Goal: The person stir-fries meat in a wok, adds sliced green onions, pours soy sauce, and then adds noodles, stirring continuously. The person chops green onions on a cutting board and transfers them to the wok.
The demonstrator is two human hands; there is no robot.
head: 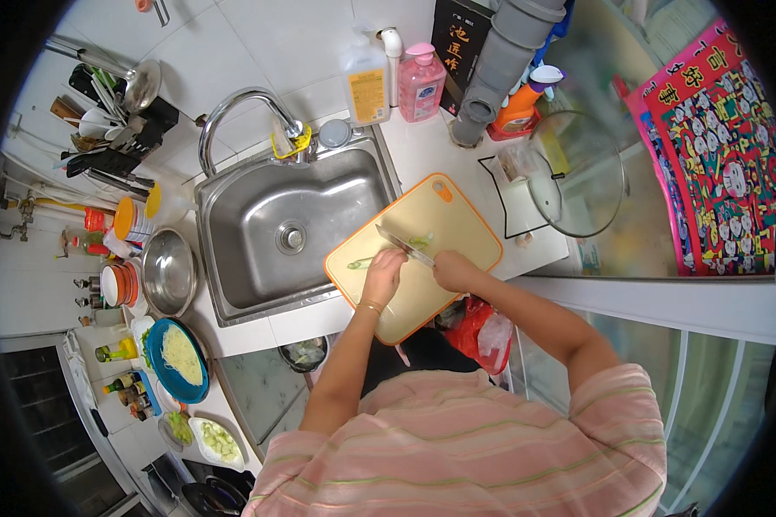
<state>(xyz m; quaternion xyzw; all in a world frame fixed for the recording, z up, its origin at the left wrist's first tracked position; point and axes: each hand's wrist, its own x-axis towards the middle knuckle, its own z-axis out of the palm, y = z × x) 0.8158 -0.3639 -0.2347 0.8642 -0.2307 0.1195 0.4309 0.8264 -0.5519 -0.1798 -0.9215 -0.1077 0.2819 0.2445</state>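
Note:
A pale cutting board (420,304) with an orange rim lies tilted over the right edge of the sink and the counter. My right hand (456,271) grips the handle of a kitchen knife (394,239), its blade pointing to the upper left across the board. Under the fingers of my left hand (384,274) a pale green vegetable stalk (360,263) is pinned, one end sticking out to the left. The left fingertips are close beside the blade. Beyond the knife sit small cut green pieces (420,242). My fingers partly hide the stalk.
The stainless steel sink (246,258) with its faucet (233,103) is left of the board. A glass lid (579,184) leans at the right. Further left stand a steel bowl (169,274), a blue colander of noodles (158,368) and a white dish of cut vegetables (218,443). A red bag (472,339) hangs below.

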